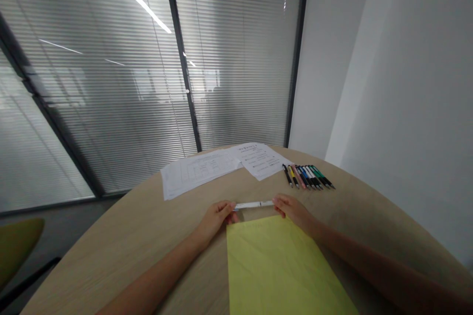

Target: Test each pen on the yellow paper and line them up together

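Observation:
My left hand [219, 214] and my right hand [291, 209] hold a white pen [254, 204] level between them, one hand pinching each end, just above the far edge of a yellow sheet of paper [277, 270]. The yellow sheet lies on the round wooden table [129, 241] in front of me, between my forearms. Both hands have their fingers closed on the pen's ends.
Two printed white sheets [199, 171] [260, 158] lie at the far side of the table. A row of several coloured pens [308, 176] lies to the right of them. Glass partitions with blinds stand behind, a white wall on the right, an olive chair [16, 246] at lower left.

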{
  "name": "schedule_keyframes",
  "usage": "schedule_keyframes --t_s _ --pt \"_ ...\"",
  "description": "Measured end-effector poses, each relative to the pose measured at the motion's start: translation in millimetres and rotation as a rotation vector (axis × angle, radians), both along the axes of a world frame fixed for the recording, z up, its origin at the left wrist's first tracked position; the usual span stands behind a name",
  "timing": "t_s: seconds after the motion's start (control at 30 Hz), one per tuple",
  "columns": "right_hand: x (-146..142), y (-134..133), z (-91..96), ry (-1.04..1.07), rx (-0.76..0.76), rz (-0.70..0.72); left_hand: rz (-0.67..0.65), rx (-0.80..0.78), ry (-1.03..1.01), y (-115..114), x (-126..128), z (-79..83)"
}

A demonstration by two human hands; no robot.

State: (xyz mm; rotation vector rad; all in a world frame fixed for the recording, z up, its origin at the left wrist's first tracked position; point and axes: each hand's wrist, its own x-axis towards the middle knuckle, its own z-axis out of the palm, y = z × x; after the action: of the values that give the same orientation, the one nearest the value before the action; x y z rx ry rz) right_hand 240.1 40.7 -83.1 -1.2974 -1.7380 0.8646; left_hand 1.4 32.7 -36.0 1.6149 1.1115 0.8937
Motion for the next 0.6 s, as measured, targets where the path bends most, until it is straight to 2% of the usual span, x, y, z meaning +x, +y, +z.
schedule_keyframes --t_s 0.2,0.47,0.6 --pt "-6.5 -4.2 8.0 0.210 -0.060 0.052 0.013 0.005 -0.052 0.1 1.0 -1.3" --pt "-0.1 -1.4 1.8 0.031 0.000 0.011 -0.011 0.000 -0.035 0.4 0.3 -2.4" --pt "-0.9 0.2 0.3 0.134 -0.016 0.051 -0.007 0.022 -0.055 3.1 -0.4 -5.9"
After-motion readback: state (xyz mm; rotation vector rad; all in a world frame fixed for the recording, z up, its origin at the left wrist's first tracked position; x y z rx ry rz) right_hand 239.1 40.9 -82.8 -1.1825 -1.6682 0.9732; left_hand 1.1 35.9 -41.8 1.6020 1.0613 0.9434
